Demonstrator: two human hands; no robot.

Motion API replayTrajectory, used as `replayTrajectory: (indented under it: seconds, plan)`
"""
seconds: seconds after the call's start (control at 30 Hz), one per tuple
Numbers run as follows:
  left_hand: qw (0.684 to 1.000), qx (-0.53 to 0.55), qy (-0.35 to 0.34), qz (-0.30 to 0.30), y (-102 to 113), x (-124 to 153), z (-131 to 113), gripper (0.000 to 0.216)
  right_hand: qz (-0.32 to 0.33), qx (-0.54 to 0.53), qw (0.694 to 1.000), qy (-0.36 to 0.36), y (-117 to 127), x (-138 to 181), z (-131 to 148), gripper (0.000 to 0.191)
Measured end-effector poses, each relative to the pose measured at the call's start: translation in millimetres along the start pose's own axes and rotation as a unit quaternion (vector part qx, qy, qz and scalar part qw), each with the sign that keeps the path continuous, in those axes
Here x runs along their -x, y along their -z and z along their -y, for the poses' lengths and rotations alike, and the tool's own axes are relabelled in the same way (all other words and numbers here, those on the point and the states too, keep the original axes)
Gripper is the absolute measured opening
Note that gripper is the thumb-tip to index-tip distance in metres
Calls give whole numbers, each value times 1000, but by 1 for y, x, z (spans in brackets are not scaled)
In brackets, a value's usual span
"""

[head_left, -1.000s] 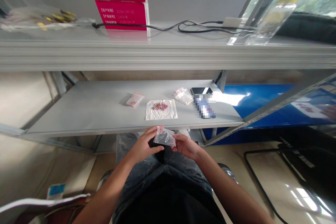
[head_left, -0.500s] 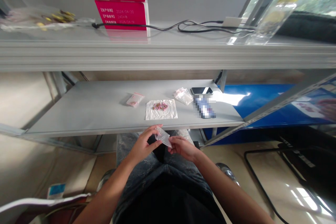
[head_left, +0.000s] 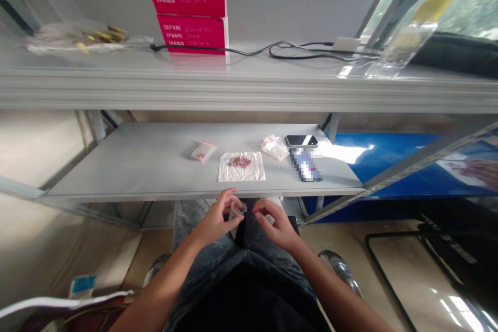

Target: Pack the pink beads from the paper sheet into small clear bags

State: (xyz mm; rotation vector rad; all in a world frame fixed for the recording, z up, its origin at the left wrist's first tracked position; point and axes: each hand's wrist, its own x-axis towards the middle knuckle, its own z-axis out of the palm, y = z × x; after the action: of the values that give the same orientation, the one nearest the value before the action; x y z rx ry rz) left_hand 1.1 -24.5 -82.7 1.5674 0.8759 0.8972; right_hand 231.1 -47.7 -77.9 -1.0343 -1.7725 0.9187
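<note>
In the head view, you have one small clear bag (head_left: 236,210) in your left hand (head_left: 218,220), in front of the lower shelf (head_left: 136,166) and above your lap. Your left thumb and fingers curve around it with the plastic between them. Your right hand (head_left: 277,225) is just beside the bag, apart from it, fingers bent inward; I cannot tell whether thumb and fingertip meet.

As things lie, the bag you hold looks opened out, and I can make out no beads in it. The pink and gold beads (head_left: 240,161) lie gathered on the white sheet (head_left: 254,172), out of any bag. To the left of the sheet, a filled bag (head_left: 204,151) already has small reddish pieces in it; whether it is sealed is too small to tell. To the right, a pile of bags (head_left: 274,148) overlaps beside the phone (head_left: 302,140); their contents are unclear. On the upper shelf (head_left: 249,88), a plastic bag (head_left: 46,39) has yellow pieces at its right.
</note>
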Motion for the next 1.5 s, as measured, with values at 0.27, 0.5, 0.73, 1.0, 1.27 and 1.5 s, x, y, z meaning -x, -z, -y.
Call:
replayTrajectory:
  seconds: [0.27, 0.5, 0.73, 1.0, 1.27, 1.5]
  plan:
    - [984, -159, 1, 77, -7, 3, -5, 63, 136, 71, 985, 85, -16, 10, 9, 36]
    - [935, -334, 5, 119, -26, 6, 7, 52, 238, 172, 956, 19, -38, 21, -2, 26]
    - [913, -384, 5, 133, -39, 9, 13, 32, 273, 221, 936, -26, -45, 25, -6, 37]
    - [918, -372, -41, 131, -38, 7, 13, 54, 274, 269, 923, -16, -45, 21, -14, 41]
    - [902, -407, -36, 141, -41, 6, 13, 45, 272, 273, 922, -21, -44, 21, -13, 33]
    - [919, -387, -3, 71, -17, -1, 9, 28, 235, 163, 958, 25, -25, 13, 6, 52]
